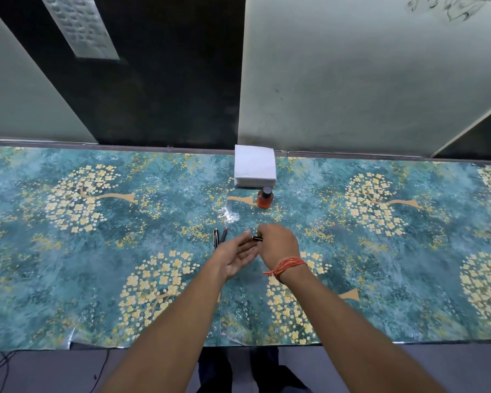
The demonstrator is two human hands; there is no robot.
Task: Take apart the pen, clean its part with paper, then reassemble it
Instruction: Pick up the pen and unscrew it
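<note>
Between both hands, right hand (278, 245) pinches short glossy pen part (257, 238).

A plain indoor room, home or office unclear: a long tabletop (68, 279) covered in teal floral plastic sheeting (cream blossom trees) against pale green walls (366, 80) with a dark panel (167, 80). 1 tissue stack (254, 168) and 1 small orange bottle (265, 198) sit on it.
</note>
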